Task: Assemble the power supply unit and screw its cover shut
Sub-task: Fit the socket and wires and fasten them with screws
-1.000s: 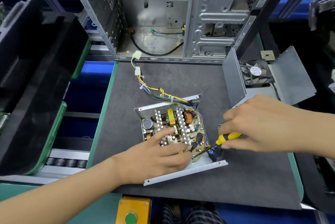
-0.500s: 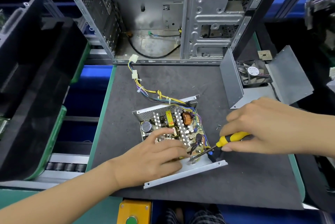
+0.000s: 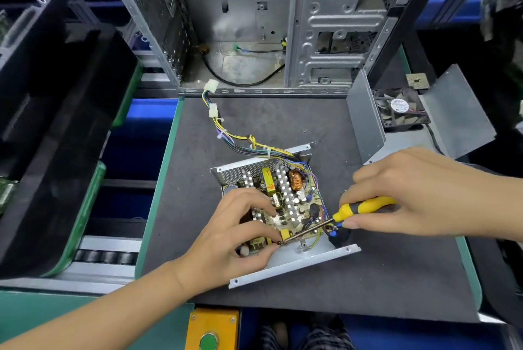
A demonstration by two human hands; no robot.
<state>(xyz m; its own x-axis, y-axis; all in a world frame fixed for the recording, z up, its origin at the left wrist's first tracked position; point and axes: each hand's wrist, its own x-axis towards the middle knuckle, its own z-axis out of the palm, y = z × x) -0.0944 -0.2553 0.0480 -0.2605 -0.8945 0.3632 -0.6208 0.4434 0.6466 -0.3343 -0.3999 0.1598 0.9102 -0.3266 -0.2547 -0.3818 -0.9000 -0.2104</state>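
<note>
1. Two hands meet at the near corner of the circuit board (image 3: 285, 202), which sits in the open power supply tray (image 3: 297, 264) on the dark bench (image 3: 396, 279); we judge a board screw is being driven, with the cover (image 3: 368, 120) standing well apart at the far right, not yet fitted
2. We see the main risk as the screwdriver (image 3: 334, 221) tip slipping off the screw: the shaft lies at a low slant rather than upright, so it could skid into the components or the fingertips beside it
3. We think a small screw could also drop under the board if the pinch loosens
4. Loose coloured wires (image 3: 314, 180) run close to the shaft and could snag
5. Our left hand (image 3: 240, 233) rests on the board, fingers curled, thumb and forefinger pinched at the tip; whether they hold a screw, we cannot tell
6. Our right hand (image 3: 418, 194) is curled round the yellow handle, palm down, coming in from the right
</note>
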